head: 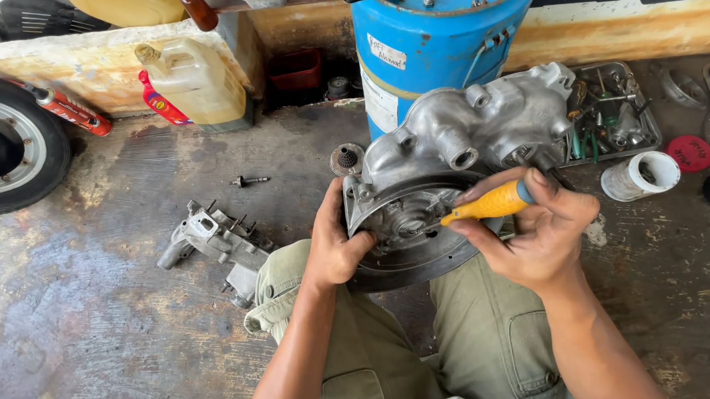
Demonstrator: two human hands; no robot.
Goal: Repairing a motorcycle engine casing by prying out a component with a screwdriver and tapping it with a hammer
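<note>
Engine casing [456, 139] rests on our lap above the concrete floor [97, 314], before a blue drum [436, 36]. Our left hand [335, 244] grips its dark rim, fingers curled; our right hand [536, 235] pinches a yellow-handled screwdriver [487, 204], tip at the hub.

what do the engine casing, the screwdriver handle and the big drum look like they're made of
Engine casing: likely cast aluminium, dull silver-grey with a matte, rough cast surface.
Screwdriver handle, in the right hand: probably plastic, smooth glossy yellow.
Drum: seemingly painted steel, blue coat with a raised rim.
</note>
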